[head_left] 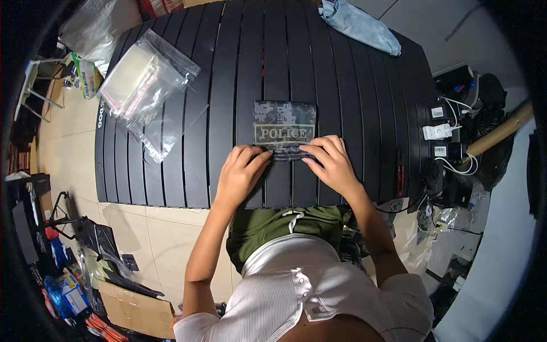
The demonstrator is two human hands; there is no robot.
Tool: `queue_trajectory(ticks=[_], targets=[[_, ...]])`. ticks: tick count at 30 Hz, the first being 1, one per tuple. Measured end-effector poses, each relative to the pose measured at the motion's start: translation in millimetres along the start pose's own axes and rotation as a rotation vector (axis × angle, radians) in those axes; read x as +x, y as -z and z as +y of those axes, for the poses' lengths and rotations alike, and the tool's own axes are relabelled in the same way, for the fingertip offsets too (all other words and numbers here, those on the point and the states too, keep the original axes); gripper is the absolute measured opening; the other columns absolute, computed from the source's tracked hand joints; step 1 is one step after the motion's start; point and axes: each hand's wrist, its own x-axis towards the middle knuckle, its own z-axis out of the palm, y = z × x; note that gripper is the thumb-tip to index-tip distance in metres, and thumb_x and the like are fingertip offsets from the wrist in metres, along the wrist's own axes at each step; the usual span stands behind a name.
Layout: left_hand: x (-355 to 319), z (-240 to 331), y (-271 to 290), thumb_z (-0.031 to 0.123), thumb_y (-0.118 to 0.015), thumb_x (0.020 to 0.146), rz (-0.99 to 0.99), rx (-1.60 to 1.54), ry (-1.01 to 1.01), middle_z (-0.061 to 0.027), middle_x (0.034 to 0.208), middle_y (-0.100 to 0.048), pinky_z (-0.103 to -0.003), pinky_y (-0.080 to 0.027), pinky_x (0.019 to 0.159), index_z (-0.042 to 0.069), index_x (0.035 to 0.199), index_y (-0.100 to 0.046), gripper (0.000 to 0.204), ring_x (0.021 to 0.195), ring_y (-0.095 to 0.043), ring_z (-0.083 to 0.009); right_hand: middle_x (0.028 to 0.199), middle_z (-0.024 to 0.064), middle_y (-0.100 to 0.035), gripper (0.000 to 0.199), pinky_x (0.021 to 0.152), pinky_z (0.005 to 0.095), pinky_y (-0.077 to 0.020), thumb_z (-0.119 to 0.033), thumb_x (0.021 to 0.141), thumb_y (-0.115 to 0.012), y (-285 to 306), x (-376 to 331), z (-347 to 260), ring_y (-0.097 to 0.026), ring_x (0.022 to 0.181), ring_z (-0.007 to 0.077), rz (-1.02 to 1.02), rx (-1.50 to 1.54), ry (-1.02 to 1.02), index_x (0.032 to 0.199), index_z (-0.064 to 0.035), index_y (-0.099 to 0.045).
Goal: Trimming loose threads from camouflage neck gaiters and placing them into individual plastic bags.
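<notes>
A rectangular piece of dark, pixel-camouflage fabric (pixel 284 115) lies on the black slatted table (pixel 222 102) in front of me. Pale lettering framed by two light lines runs across its middle. Its near end is bunched into narrow folds between my hands. My left hand (pixel 238 172) has its thumb and fingers closed on the near left corner. At the near right corner, my right hand (pixel 335 166) pinches the fabric, its fingers bent over the edge. Whether the piece is a single layer or a sleeve, I cannot tell.
Clear plastic bags (pixel 142 85) lie on the table's left side. A light blue cloth bundle (pixel 362 25) rests at the far right edge. White chargers with cables (pixel 437 132) and a red tool (pixel 400 175) are at the right. A cardboard box (pixel 137 308) stands on the floor, lower left.
</notes>
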Motion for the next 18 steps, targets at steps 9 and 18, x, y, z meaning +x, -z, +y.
queue_trajectory(ticks=[9, 18], targets=[[4.2, 8.9, -1.9, 0.007, -0.063, 0.071, 0.05, 0.013, -0.027, -0.0029, 0.088, -0.057, -0.035, -0.044, 0.075, 0.008, 0.089, -0.06, 0.019, 0.088, -0.053, -0.0214, 0.087, 0.0058, -0.054, 0.02, 0.073, 0.0326, -0.0425, -0.002, 0.069, -0.067, -5.9, 2.2, -11.0, -0.05, 0.084, 0.0232, 0.105, 0.155, -0.092, 0.088, -0.0047, -0.062], [-0.1, 11.4, 0.6, 0.008, -0.067, 0.068, 0.079, 0.06, -0.025, -0.0044, 0.08, -0.056, -0.035, -0.042, 0.067, 0.006, 0.078, -0.06, 0.012, 0.078, -0.051, -0.0231, 0.08, 0.0059, -0.055, 0.016, 0.069, 0.033, -0.0448, -0.003, 0.065, -0.071, -6.0, -3.5, -9.8, -0.053, 0.08, 0.0232, 0.175, 0.14, 0.061, 0.078, -0.0043, -0.062]])
